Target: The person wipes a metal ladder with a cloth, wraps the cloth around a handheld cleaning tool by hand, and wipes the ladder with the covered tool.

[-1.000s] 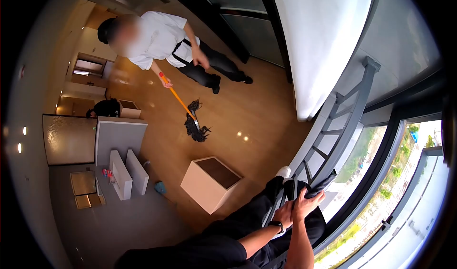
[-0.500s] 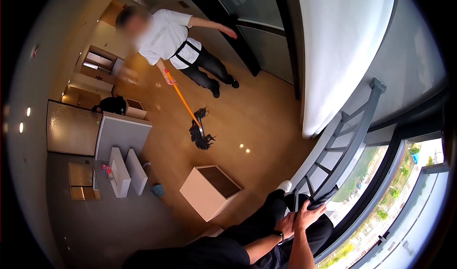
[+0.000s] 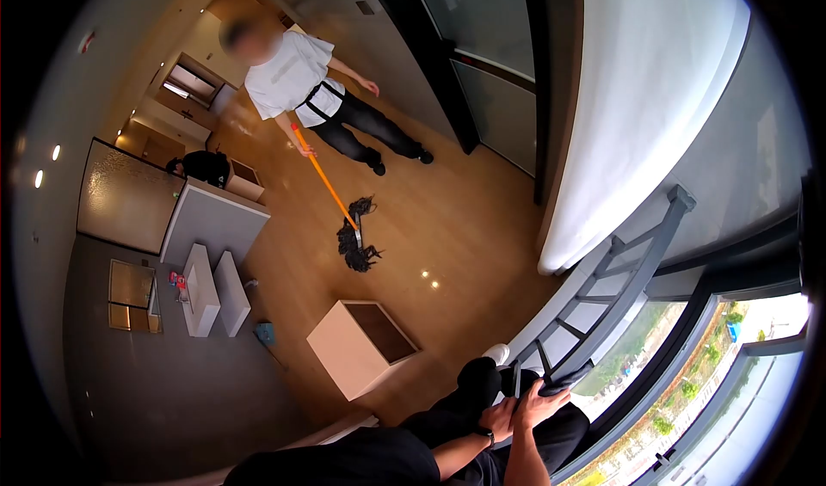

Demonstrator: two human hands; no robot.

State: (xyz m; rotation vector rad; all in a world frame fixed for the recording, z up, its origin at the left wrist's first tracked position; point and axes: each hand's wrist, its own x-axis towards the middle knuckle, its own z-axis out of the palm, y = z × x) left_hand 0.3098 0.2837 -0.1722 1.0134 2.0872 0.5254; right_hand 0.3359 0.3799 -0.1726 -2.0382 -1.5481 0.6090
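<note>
Right hand (image 3: 538,404) and left hand (image 3: 497,417) close together, at the ladder's (image 3: 635,286) near end.
Right fingers curl on dark cloth (image 3: 571,378); left hand is bunched beside, its hold hidden. Left of the hands, box (image 3: 348,348); farther, mop (image 3: 349,238).
</note>
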